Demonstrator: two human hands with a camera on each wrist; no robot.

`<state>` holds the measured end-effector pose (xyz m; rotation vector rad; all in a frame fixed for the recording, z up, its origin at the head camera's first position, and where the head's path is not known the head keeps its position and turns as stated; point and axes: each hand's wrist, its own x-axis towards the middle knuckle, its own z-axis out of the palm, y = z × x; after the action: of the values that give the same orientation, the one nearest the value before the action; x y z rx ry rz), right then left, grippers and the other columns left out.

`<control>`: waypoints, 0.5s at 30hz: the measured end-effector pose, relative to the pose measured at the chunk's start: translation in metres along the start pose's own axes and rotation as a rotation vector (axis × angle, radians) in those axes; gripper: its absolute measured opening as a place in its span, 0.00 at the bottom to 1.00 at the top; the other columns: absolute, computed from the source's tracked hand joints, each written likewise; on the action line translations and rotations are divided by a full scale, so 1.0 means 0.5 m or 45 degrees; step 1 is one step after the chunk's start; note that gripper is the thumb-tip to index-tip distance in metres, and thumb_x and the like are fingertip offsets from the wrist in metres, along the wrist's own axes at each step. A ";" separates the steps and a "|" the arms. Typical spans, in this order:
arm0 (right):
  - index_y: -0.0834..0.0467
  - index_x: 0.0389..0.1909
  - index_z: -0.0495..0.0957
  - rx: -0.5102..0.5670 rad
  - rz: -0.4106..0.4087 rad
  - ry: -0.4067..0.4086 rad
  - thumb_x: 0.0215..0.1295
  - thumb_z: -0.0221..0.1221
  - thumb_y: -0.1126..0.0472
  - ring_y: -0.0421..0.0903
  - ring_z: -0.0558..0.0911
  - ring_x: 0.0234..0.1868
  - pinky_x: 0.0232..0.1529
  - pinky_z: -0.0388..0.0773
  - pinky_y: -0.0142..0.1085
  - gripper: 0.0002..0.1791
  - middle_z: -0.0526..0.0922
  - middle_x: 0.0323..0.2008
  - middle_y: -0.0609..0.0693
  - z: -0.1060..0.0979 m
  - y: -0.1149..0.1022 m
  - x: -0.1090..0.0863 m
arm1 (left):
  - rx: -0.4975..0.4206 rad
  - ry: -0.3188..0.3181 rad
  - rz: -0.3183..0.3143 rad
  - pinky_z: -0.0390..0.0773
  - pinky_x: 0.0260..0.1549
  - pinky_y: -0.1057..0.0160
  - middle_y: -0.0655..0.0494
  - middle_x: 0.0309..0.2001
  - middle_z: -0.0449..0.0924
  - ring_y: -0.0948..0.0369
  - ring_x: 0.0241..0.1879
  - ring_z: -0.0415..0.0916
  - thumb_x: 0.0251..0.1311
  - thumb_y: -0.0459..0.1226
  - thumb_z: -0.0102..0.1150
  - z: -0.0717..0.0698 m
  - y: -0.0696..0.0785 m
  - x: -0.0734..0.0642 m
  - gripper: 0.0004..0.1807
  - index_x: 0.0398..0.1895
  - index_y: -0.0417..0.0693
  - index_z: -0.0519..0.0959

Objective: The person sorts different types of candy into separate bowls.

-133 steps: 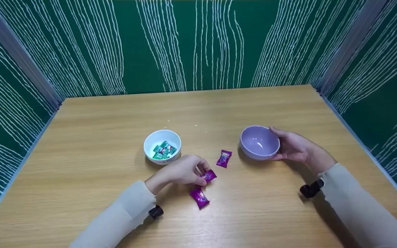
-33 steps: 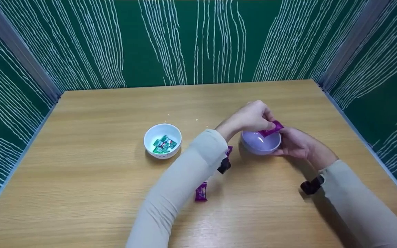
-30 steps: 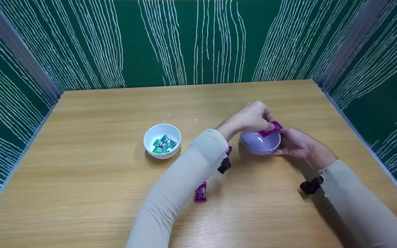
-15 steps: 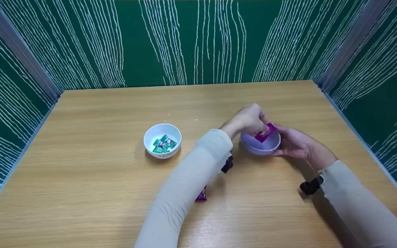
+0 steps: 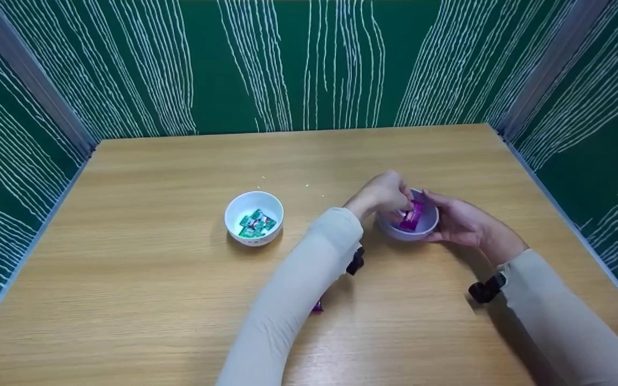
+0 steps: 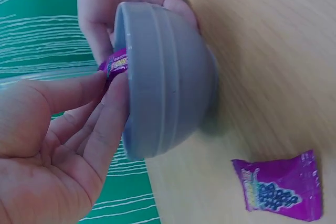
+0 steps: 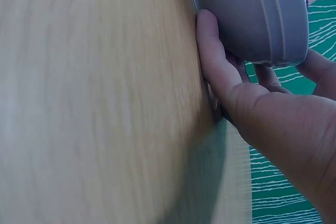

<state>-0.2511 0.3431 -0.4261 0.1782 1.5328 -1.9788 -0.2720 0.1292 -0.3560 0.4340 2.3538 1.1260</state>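
Note:
My left hand (image 5: 381,194) reaches over the purple bowl (image 5: 389,231) and pinches a purple-wrapped candy (image 5: 412,216) between thumb and fingers, inside the rim. In the left wrist view that candy (image 6: 118,62) is partly hidden behind the bowl wall. My right hand (image 5: 456,221) holds the bowl from its right side, thumb near the rim and fingers low on the wall; the right wrist view shows a finger along its base. On the table by the bowl lies another purple candy (image 6: 283,190) with a grape picture, covered by my left arm in the head view.
A white bowl (image 5: 254,242) with several green-wrapped candies (image 5: 256,223) stands left of my left arm. The end of a purple candy (image 5: 317,307) peeks out beside the left sleeve. Small pale crumbs dot the wooden table (image 5: 142,241), and green, white-streaked panels surround it.
Earlier my left hand picked up a purple candy from the table and brought it over the purple bowl. Within the last second it has lowered the candy into it. My right hand has kept its hold.

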 end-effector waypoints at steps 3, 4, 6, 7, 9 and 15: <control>0.47 0.78 0.51 -0.007 -0.001 0.001 0.79 0.45 0.40 0.53 0.70 0.67 0.64 0.71 0.57 0.34 0.46 0.78 0.58 0.000 0.001 0.002 | -0.108 -0.006 -0.046 0.85 0.30 0.65 0.55 0.37 0.81 0.57 0.34 0.84 0.65 0.29 0.65 0.006 -0.003 -0.004 0.02 0.34 0.43 0.85; 0.47 0.78 0.52 -0.010 -0.004 -0.001 0.79 0.45 0.40 0.52 0.72 0.65 0.64 0.71 0.56 0.33 0.47 0.78 0.58 0.000 0.001 0.003 | -0.149 -0.005 -0.059 0.85 0.31 0.64 0.54 0.37 0.81 0.57 0.35 0.84 0.65 0.29 0.64 0.007 -0.004 -0.006 0.02 0.35 0.43 0.85; 0.47 0.76 0.54 -0.005 -0.008 -0.002 0.79 0.46 0.40 0.50 0.76 0.62 0.63 0.72 0.56 0.31 0.49 0.77 0.58 0.001 0.001 0.004 | -0.225 -0.003 -0.082 0.86 0.33 0.63 0.54 0.38 0.81 0.56 0.36 0.83 0.66 0.29 0.64 0.010 -0.004 -0.009 0.02 0.35 0.42 0.84; 0.47 0.76 0.54 -0.007 -0.011 -0.004 0.79 0.45 0.40 0.49 0.77 0.61 0.63 0.72 0.56 0.31 0.50 0.77 0.58 0.001 0.001 0.005 | -0.249 0.000 -0.088 0.86 0.33 0.62 0.53 0.38 0.81 0.56 0.36 0.83 0.66 0.29 0.63 0.012 -0.004 -0.010 0.03 0.35 0.42 0.84; 0.47 0.75 0.55 -0.001 -0.014 -0.007 0.79 0.46 0.41 0.48 0.78 0.60 0.63 0.72 0.56 0.30 0.50 0.77 0.57 0.001 0.000 0.004 | -0.258 0.005 -0.080 0.86 0.33 0.62 0.53 0.38 0.81 0.56 0.36 0.83 0.66 0.29 0.63 0.015 -0.003 -0.012 0.03 0.35 0.42 0.84; 0.47 0.75 0.56 0.010 -0.010 -0.017 0.79 0.45 0.40 0.49 0.76 0.62 0.64 0.72 0.56 0.30 0.52 0.76 0.56 0.001 0.002 -0.001 | -0.156 -0.012 -0.024 0.85 0.31 0.64 0.53 0.36 0.82 0.57 0.35 0.84 0.67 0.29 0.62 0.024 -0.006 -0.007 0.04 0.34 0.40 0.84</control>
<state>-0.2501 0.3428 -0.4269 0.1618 1.5198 -1.9882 -0.2626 0.1333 -0.3638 0.3725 2.2613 1.2482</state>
